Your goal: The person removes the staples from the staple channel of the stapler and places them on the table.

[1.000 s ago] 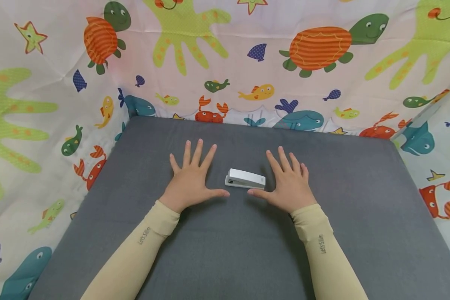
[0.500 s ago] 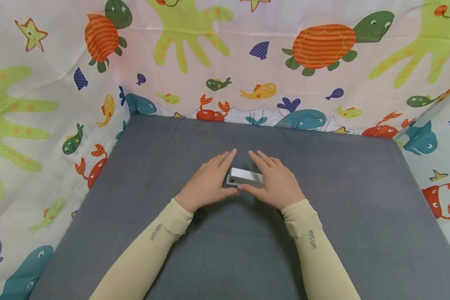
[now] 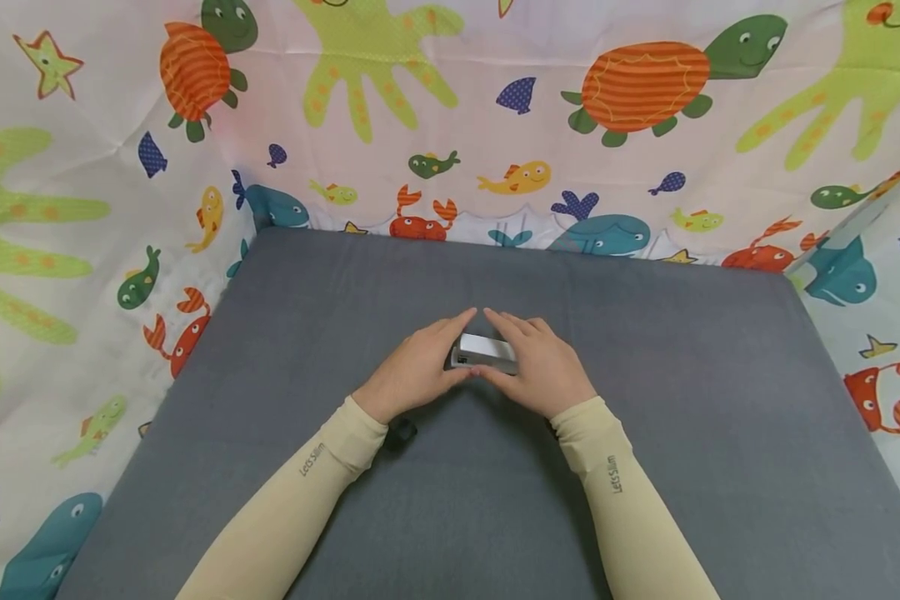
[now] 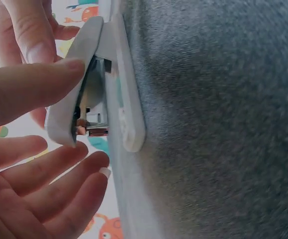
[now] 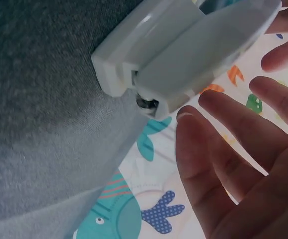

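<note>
A white stapler lies on the grey table, framed by both hands. My left hand arches around its left end, thumb on the near side, fingers on the far side. In the left wrist view the left thumb overlaps the stapler's raised upper arm, while the other fingers spread loosely below. My right hand curves over the right end, hiding part of it. Its relaxed fingers sit just off the hinge end in the right wrist view. Both thumb tips meet in front of the stapler.
Grey cloth covers the table. A curtain printed with sea animals rises along its back and sides. Under the left wrist shows a small dark object.
Both hands have come inward from spread positions on either side to surround the stapler, their fingertips drawing close together. The stapler has stayed about where it was.
</note>
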Motion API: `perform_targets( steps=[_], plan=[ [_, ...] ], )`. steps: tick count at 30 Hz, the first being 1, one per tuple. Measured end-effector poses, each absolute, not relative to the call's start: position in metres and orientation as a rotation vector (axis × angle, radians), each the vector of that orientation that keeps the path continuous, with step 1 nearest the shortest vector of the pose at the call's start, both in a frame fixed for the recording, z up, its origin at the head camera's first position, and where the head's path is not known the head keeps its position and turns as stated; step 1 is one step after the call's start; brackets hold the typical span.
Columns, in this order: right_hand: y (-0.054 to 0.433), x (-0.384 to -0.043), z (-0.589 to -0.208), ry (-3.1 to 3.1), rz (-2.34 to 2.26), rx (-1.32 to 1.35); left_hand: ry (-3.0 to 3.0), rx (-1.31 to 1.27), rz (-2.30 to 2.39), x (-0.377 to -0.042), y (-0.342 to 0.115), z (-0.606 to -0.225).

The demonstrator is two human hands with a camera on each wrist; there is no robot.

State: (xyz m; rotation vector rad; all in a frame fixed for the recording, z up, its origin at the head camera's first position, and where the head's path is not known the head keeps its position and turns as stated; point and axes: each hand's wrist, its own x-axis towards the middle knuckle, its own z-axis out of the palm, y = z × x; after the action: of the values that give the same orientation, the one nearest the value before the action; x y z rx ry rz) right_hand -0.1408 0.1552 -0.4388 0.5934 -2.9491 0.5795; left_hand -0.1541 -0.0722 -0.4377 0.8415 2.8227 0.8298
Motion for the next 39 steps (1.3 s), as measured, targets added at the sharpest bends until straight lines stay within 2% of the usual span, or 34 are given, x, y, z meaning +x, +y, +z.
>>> perform_targets(
  steps=[7,39],
  plan=[
    [0.152,-0.142,-0.446,-2.929,0.622,0.654,2.775,0.833,0.954,-0.158,-0.072,-0.444],
    [0.148,-0.146,-0.451,-2.895,0.576,0.709,2.848,0.764,0.938,-0.164,-0.067,-0.455]
  ],
)
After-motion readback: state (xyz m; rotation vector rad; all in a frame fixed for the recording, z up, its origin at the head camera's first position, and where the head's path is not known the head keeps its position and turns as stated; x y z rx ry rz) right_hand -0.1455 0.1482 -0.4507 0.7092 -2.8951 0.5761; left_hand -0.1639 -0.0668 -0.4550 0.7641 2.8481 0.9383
